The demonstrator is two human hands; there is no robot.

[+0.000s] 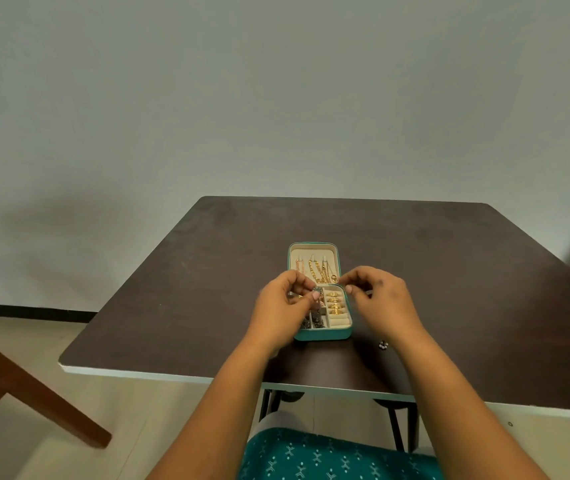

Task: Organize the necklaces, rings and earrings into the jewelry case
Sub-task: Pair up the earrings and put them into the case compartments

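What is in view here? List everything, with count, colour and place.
jewelry case: one, teal outside, cream lining, open at the table's middle
necklaces: a few, gold, hung in the lid
rings: about four, gold, in the right-hand ring rolls
dark earrings: several, in the near-left compartments
small earring: one, dark and white, on the table right of the case
table: one, dark brown, white edge
chair: one, brown wood, lower left
left hand: fingers pinch a dark earring over the case
right hand: fingers curled; anything held is too small to tell

Dim, even indoor light; soft shadows on wall (69,237); wide-angle bending at edges; slight softness.
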